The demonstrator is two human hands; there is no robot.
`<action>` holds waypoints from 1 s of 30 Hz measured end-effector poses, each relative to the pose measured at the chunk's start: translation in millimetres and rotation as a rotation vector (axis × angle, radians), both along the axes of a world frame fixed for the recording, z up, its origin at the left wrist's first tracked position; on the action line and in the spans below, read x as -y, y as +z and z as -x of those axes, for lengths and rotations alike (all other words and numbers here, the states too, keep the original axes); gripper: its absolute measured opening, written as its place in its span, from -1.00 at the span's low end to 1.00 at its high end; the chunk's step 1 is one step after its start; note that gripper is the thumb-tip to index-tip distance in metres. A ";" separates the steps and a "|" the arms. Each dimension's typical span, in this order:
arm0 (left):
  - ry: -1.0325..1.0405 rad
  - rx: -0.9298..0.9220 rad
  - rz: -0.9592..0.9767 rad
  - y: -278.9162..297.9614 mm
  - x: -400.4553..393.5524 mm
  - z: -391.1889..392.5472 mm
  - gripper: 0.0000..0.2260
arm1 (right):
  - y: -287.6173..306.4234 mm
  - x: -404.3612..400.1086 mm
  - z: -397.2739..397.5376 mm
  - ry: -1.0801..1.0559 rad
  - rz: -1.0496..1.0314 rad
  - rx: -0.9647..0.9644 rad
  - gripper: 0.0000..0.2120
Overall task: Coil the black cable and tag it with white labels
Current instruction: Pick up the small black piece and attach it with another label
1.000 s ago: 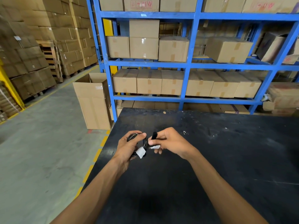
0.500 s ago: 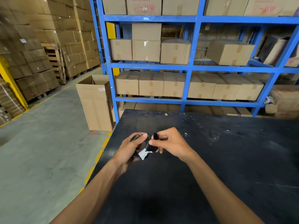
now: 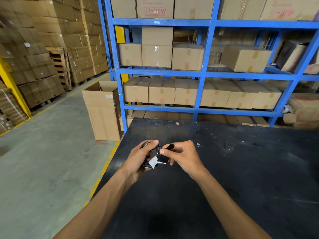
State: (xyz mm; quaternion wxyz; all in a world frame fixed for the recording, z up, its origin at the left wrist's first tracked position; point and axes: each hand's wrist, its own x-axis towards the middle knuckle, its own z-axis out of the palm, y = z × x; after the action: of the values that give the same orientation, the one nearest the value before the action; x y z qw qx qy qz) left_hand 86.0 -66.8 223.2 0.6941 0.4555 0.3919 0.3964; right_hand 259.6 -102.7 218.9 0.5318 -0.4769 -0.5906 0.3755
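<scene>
A coiled black cable [image 3: 151, 153] is gripped in the left hand [image 3: 138, 156], above the near-left part of a black table [image 3: 241, 178]; the thumb is curled over the top of the coil and the fingers are wrapped beneath it. A white label [image 3: 153, 161] is seen on the lower edge of the coil, just beside the left palm. The cable's black plug end [image 3: 170, 146] is pinched between thumb and forefinger of the right hand [image 3: 183, 156], with the remaining fingers curled below. The two hands are held close together, nearly touching.

The tabletop is matte and dark, marked with pale scuffs and small white flecks (densest toward the far edge). Behind the table a blue steel rack [image 3: 203, 73] is shown, its shelves filled with sealed cardboard boxes [image 3: 186, 91]. An open tall carton [image 3: 103, 111] is set on the floor between the table's far-left corner and the rack. The grey concrete floor [image 3: 43, 161] is marked with a dashed yellow line [image 3: 105, 167] along the table's left side. Further stacked cartons on wooden pallets [image 3: 60, 68] are seen at far left, beside a yellow post [image 3: 12, 87].
</scene>
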 end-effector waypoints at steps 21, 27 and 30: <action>0.133 -0.045 0.024 -5.8 -4.4 -5.6 -0.83 | 12.8 0.8 -6.3 0.138 0.010 0.319 -0.91; 0.132 0.015 0.005 -4.0 -2.6 -4.3 -0.80 | 18.5 -0.9 -10.1 0.157 -0.023 0.195 -0.86; 0.133 -0.009 -0.012 -3.8 -2.5 -3.3 -0.92 | 16.4 -1.6 -5.4 0.130 -0.051 0.215 -0.88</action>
State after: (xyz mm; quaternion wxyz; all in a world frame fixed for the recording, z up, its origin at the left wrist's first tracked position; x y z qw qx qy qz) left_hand 89.3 -64.4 219.4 0.6616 0.4346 0.4221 0.4419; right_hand 264.9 -101.1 235.3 0.4519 -0.4616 -0.6831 0.3407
